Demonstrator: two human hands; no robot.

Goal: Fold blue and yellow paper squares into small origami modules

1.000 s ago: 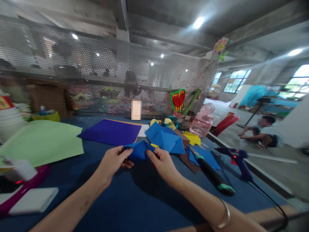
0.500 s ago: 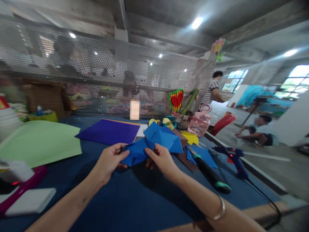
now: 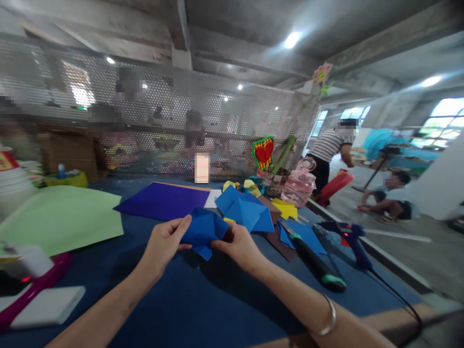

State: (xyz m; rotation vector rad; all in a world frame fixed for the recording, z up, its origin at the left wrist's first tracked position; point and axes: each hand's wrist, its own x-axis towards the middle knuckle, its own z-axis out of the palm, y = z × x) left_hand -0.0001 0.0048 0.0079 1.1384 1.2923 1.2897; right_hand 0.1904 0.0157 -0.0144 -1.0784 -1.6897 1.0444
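Between my two hands, just above the blue tabletop (image 3: 174, 299), is a creased piece of blue paper (image 3: 203, 229). My left hand (image 3: 167, 240) pinches its left side between thumb and fingers. At its right edge my right hand (image 3: 239, 246) grips it, thumb in front; some fingertips are hidden behind the paper. One corner of the paper points down toward the table. Behind it lie folded lighter-blue paper pieces (image 3: 250, 211). To the left of them rests a flat purple sheet (image 3: 166, 200).
On the right lie a black-and-green utility knife (image 3: 313, 261) and a blue glue gun (image 3: 357, 244) with its cord. A pink bottle (image 3: 297, 188) stands behind them. A pale green sheet (image 3: 68, 217) and a white power bank (image 3: 49, 305) are on the left. Perforated metal panels (image 3: 174, 106) close the back.
The blue paper has been turned in my hands, so a corner now hangs downward. In the background, the person in the striped shirt has shifted and bent forward.
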